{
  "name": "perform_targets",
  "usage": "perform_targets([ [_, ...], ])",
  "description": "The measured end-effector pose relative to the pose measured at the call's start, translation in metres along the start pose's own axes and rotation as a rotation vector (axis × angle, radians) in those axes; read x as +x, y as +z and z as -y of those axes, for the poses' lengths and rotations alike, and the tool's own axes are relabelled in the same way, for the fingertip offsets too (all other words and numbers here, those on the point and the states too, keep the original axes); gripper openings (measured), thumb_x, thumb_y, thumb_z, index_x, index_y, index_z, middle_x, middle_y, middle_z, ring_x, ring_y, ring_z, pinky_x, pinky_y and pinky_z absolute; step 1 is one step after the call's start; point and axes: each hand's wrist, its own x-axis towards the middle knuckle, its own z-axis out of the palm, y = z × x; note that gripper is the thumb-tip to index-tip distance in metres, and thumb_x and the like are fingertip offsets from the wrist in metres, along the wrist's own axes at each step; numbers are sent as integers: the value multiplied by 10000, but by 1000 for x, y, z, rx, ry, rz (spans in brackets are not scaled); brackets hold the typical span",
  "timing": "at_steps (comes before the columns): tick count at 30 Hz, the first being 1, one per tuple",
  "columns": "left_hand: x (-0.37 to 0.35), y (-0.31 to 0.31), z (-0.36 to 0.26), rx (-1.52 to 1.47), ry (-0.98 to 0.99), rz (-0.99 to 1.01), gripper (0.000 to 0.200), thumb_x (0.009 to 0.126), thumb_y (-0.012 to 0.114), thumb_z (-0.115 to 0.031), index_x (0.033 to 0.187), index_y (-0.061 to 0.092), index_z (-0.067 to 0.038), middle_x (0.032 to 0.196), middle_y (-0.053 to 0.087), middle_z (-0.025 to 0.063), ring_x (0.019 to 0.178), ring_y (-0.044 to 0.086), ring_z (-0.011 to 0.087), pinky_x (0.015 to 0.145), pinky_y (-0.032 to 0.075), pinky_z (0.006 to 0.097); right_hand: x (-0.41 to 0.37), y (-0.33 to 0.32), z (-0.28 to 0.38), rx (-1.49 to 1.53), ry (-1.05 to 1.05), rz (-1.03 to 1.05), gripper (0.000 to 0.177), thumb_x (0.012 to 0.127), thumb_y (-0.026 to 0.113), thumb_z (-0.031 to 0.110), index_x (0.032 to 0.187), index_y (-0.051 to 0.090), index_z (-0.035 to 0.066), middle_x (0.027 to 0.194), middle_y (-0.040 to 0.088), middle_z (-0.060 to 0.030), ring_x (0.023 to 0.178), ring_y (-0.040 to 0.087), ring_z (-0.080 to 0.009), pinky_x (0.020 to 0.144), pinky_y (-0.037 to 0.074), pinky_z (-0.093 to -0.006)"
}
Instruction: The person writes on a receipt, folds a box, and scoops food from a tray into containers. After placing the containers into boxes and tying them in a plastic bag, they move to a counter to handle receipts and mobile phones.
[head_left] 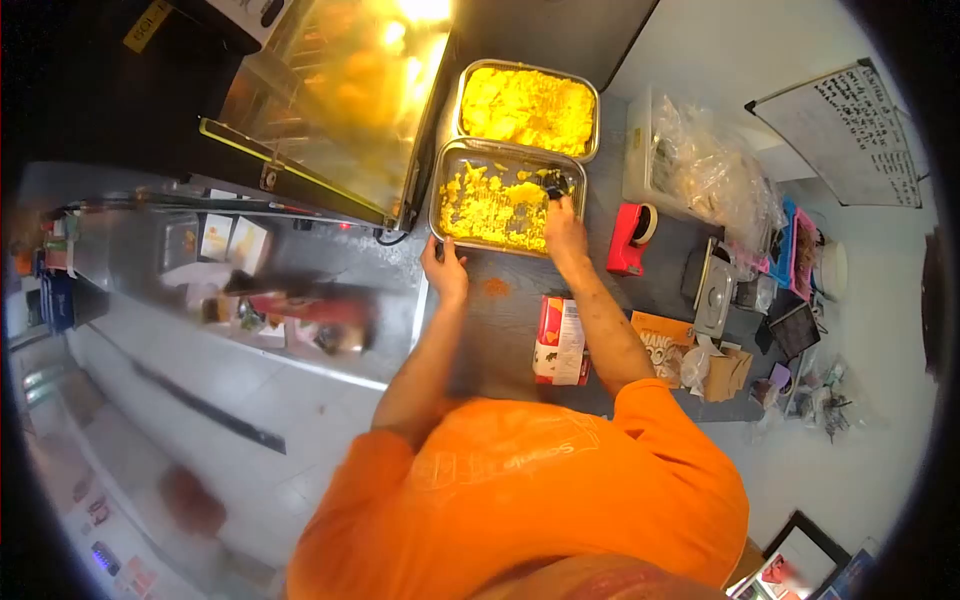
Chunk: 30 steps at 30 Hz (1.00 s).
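Observation:
A metal tray (445,172) with a partial layer of yellow food (495,208) sits on the dark counter in front of me. My left hand (445,268) grips the tray's near left corner. My right hand (565,232) reaches over the tray's right side and holds a dark scoop (553,183) that rests in the food. A second metal tray (597,110), full of the same yellow food (527,105), stands just behind the first one.
A heated glass display case (340,110) stands to the left. A red tape dispenser (628,238), a red and white carton (560,340), a clear tub of plastic bags (690,165), a small metal container (714,295) and a whiteboard (850,135) lie to the right.

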Motion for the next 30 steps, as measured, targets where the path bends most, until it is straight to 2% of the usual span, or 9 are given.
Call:
perform_targets([
  [5,-10,0,-22,-17,-20,100,335,914,558,-132,1240,519,-66,1018,520,53,839,586,147,535,543,274,9,29,63,42,-381,139,77,805,495,47,837,541,-6,935,522,-200,737,582,-401,656,491,-485],
  [7,-4,3,-24,-94,-89,113,355,923,536,-109,1272,487,-64,970,553,58,746,627,158,534,540,280,22,24,81,138,-385,-29,56,790,504,34,800,537,-10,934,515,-202,702,584,-400,630,492,-478],
  [11,-13,1,-33,-109,-123,130,391,931,509,-78,1314,434,-63,935,570,74,675,666,203,548,546,290,30,30,99,-197,-516,71,101,772,518,25,762,601,-33,961,534,-192,660,624,-374,590,535,-426],
  [14,-6,-1,-31,-165,-140,145,435,923,529,-78,1335,395,-38,853,577,89,636,659,216,575,563,308,19,-3,108,-421,-889,410,114,752,546,51,766,632,-23,995,553,-148,672,653,-313,606,552,-412],
  [17,-2,-4,-30,-185,-182,157,463,920,532,-74,1351,367,-32,840,576,94,629,657,219,571,561,304,8,-38,101,-404,-977,541,107,747,546,47,744,638,-8,997,559,-125,676,654,-307,598,553,-403],
  [19,-6,-4,-39,-152,-198,151,468,914,538,-70,1341,352,-22,838,574,98,629,653,215,574,561,306,21,-51,92,-459,-979,608,107,749,542,43,788,631,-3,1005,556,-106,665,654,-297,571,555,-386],
  [22,-2,-4,-39,-160,-185,177,411,902,546,-58,1268,362,-31,833,574,104,598,644,208,556,557,311,49,-41,77,-468,-788,133,126,754,538,41,856,589,-11,923,566,-119,621,644,-305,520,547,-374],
  [26,-1,-2,-36,-109,-131,164,354,897,550,-45,1212,391,-30,818,570,88,594,645,204,553,557,310,19,3,58,-484,-867,338,115,772,520,39,843,593,-14,945,548,-131,646,636,-326,566,541,-413],
  [30,-3,-7,-36,-101,-122,185,349,899,547,-43,1212,394,-31,810,568,81,591,646,203,550,556,310,26,-43,73,-394,-845,543,150,766,541,65,891,605,11,949,551,-131,781,633,-331,701,518,-429],
])
